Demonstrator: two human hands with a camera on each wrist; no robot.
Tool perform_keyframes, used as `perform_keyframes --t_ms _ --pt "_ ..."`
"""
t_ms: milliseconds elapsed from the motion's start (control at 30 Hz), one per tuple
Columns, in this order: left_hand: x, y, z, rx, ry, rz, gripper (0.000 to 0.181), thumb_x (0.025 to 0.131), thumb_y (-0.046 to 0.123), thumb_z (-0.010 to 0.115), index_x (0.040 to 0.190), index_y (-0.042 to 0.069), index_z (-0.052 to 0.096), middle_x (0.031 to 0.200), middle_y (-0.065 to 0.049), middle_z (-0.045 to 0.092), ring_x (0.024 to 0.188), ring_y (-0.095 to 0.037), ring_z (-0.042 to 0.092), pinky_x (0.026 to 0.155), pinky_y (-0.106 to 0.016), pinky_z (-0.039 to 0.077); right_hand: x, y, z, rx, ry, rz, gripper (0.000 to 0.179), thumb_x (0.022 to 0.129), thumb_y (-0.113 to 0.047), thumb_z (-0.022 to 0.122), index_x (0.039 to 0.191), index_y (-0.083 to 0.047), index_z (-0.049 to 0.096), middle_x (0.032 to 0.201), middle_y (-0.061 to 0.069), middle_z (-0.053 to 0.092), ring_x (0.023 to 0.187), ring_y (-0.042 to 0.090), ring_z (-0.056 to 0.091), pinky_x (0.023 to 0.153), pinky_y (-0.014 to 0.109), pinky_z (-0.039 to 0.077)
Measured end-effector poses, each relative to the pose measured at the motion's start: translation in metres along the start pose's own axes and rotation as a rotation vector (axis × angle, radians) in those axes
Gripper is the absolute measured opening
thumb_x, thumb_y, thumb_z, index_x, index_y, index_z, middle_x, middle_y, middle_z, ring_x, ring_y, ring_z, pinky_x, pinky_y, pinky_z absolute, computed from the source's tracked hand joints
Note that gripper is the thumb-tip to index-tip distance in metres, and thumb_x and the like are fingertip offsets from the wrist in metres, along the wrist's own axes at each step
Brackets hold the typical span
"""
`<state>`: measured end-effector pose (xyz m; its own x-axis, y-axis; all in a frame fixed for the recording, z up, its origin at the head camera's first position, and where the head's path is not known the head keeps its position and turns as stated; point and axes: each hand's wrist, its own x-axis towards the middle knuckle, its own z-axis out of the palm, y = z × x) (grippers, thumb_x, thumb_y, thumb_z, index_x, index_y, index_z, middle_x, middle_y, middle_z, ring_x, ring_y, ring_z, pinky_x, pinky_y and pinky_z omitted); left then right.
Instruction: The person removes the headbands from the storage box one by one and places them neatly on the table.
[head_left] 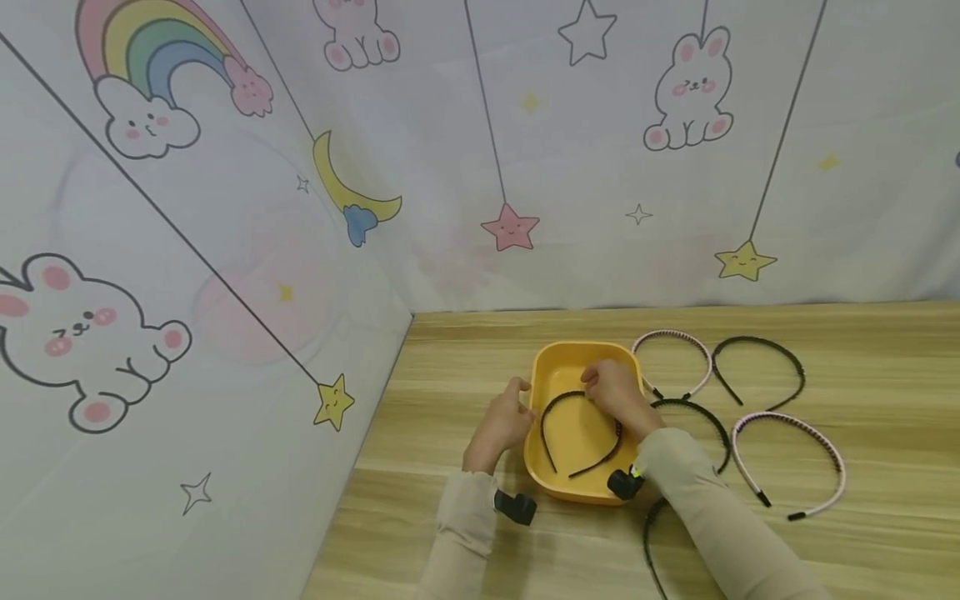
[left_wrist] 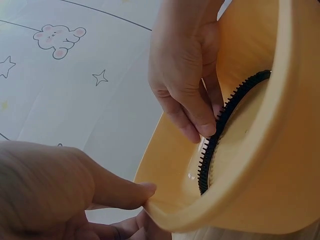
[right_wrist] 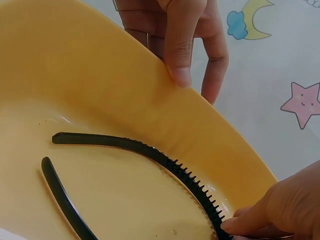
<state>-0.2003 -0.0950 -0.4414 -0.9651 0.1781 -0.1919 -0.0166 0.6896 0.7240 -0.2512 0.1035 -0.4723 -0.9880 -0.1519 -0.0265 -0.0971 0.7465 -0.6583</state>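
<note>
A yellow plastic basin [head_left: 583,497] stands on the wooden table. Inside it lies a black toothed headband [right_wrist: 197,187], its two ends toward the person. My left hand [head_left: 504,423] pinches the left rim of the basin, thumb [left_wrist: 135,195] on the rim and fingers on the outside. My right hand [head_left: 617,398] reaches into the basin and pinches the curved top of the headband between thumb and fingertips, as the left wrist view shows. In the head view part of that curve is hidden behind the right hand.
Right of the basin lie a pink headband [head_left: 710,367], a black one [head_left: 797,367], another pink one [head_left: 837,458] and a black one [head_left: 708,412] partly under the right arm. One more black headband [head_left: 648,542] lies nearer. A printed cloth wall [head_left: 420,275] borders the table.
</note>
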Motion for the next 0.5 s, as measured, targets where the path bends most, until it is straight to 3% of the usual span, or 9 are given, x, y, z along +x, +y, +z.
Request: perform_keyframes --t_ms 500 --pt "0.000 0.001 0.000 0.005 0.004 -0.017 0.041 0.095 0.010 0.058 0.133 0.007 0.044 0.097 -0.014 0.065 0.079 -0.019 0.060 0.065 -0.030 0.049 -0.006 -0.006 -0.010 -0.016 0.056 -0.124 0.020 0.089 0.000 0.056 0.102 0.001 0.071 0.097 0.015 0.071 0.090 0.030 0.065 0.077 0.041 0.054"
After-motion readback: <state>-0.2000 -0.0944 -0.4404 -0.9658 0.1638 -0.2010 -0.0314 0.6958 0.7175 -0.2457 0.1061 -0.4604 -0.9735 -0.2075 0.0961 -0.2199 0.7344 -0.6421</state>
